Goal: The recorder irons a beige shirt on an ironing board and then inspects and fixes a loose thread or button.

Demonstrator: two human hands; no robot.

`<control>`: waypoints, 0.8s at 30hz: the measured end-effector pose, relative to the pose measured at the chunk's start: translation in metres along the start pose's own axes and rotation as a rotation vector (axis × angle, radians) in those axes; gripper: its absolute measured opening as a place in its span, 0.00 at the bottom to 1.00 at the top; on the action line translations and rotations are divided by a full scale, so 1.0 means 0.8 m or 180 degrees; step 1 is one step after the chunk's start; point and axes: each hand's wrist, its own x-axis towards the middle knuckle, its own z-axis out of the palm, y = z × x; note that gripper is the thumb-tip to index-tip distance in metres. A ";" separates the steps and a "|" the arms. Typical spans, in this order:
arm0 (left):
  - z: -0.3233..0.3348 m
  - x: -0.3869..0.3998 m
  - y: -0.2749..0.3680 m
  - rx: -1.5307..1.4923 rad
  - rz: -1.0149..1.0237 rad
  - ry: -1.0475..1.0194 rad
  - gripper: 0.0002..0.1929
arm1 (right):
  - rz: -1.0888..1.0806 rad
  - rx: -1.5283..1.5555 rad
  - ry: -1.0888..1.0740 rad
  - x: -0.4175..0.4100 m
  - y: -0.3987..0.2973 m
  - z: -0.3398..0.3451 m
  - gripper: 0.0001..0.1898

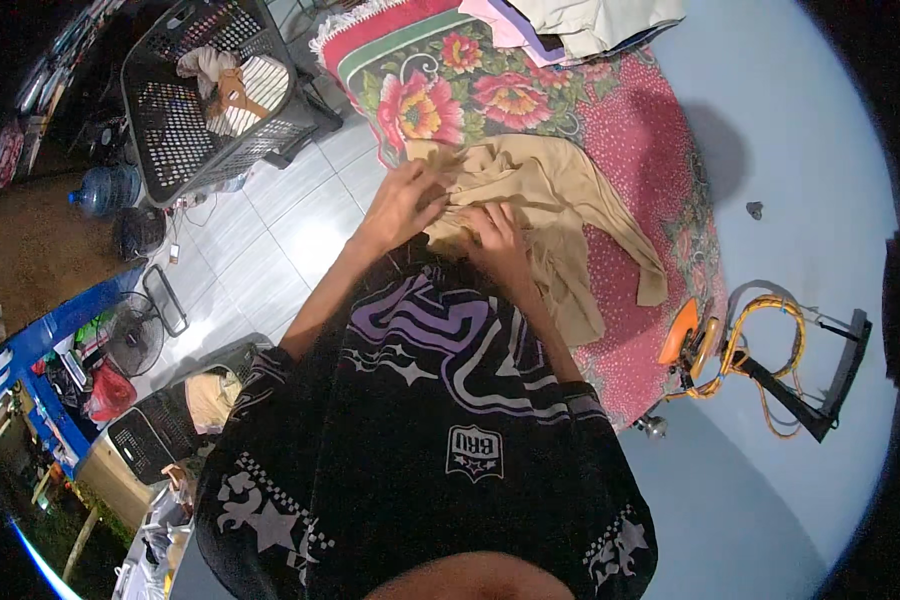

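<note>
A tan long-sleeved garment [555,180] lies crumpled on a padded surface covered by a floral cloth [622,127], one sleeve stretched toward the right. My left hand [409,201] pinches the garment's near left part between curled fingers. Just right of it, my right hand [495,238] has bent fingers closed on the same fabric; its fingertips are partly hidden in the folds. At the right edge of the floral cloth an orange clothes iron [682,337] stands tilted, with a patterned cord [795,330] looped beside it.
Folded clothes [592,26] are stacked at the far end of the cloth. To the left stands a black plastic laundry basket [172,165] holding clothes. A fan [131,334] and a second basket with cloth [255,349] are at lower left. A black metal frame [832,390] is by the wall at right.
</note>
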 end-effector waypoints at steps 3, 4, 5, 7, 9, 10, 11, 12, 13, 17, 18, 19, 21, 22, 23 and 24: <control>0.014 0.008 -0.010 0.0219 0.0042 -0.0172 0.12 | -0.0063 0.0065 -0.0077 0.003 0.007 0.006 0.14; 0.017 0.011 -0.012 0.0286 0.0153 -0.0195 0.12 | -0.0169 -0.0125 -0.0027 0.002 0.008 0.009 0.12; 0.019 0.012 -0.013 0.0279 0.0167 -0.0196 0.12 | -0.0274 -0.0317 0.0022 0.001 0.009 0.011 0.11; 0.021 0.016 -0.011 0.0075 0.0191 -0.0188 0.11 | -0.0306 -0.0080 0.0036 0.000 0.011 0.009 0.11; 0.018 0.020 -0.008 -0.0037 0.0170 -0.0219 0.09 | -0.0344 0.0163 0.0047 0.001 0.008 0.002 0.11; 0.016 0.022 -0.006 -0.0145 0.0138 -0.0251 0.08 | -0.0229 0.0486 0.0026 0.000 0.004 -0.005 0.11; 0.014 0.021 -0.002 -0.0145 0.0144 -0.0251 0.08 | -0.0113 0.0810 0.0005 -0.001 -0.001 -0.013 0.10; 0.010 0.021 0.009 -0.0719 -0.0514 -0.0265 0.07 | -0.0110 0.0809 0.0014 -0.003 -0.006 -0.022 0.10; 0.007 0.020 0.016 -0.1284 -0.1179 -0.0270 0.07 | 0.0224 0.0996 -0.0223 -0.004 -0.012 -0.031 0.10; 0.004 0.024 0.016 -0.1799 -0.1166 0.0290 0.06 | 0.0585 0.1815 -0.0299 0.000 -0.038 -0.062 0.09; -0.004 0.028 0.022 -0.1865 -0.1236 0.0325 0.06 | 0.0591 0.1814 -0.0292 0.003 -0.044 -0.072 0.09; -0.005 0.028 0.020 -0.2091 -0.1293 0.0471 0.07 | 0.0775 0.2047 -0.0509 0.006 -0.049 -0.083 0.11; -0.008 0.034 0.024 -0.2528 -0.1347 0.0888 0.08 | 0.0957 0.2280 -0.0720 0.007 -0.048 -0.090 0.12; -0.014 0.036 0.026 -0.2624 -0.1402 0.0849 0.08 | 0.0948 0.2377 -0.0696 0.008 -0.045 -0.091 0.13; -0.019 0.038 0.027 -0.2721 -0.1457 0.0811 0.08 | 0.0937 0.2473 -0.0673 0.009 -0.044 -0.091 0.13; -0.020 0.039 0.031 -0.2582 -0.1321 0.0827 0.07 | 0.0935 0.2476 -0.0672 0.011 -0.046 -0.095 0.13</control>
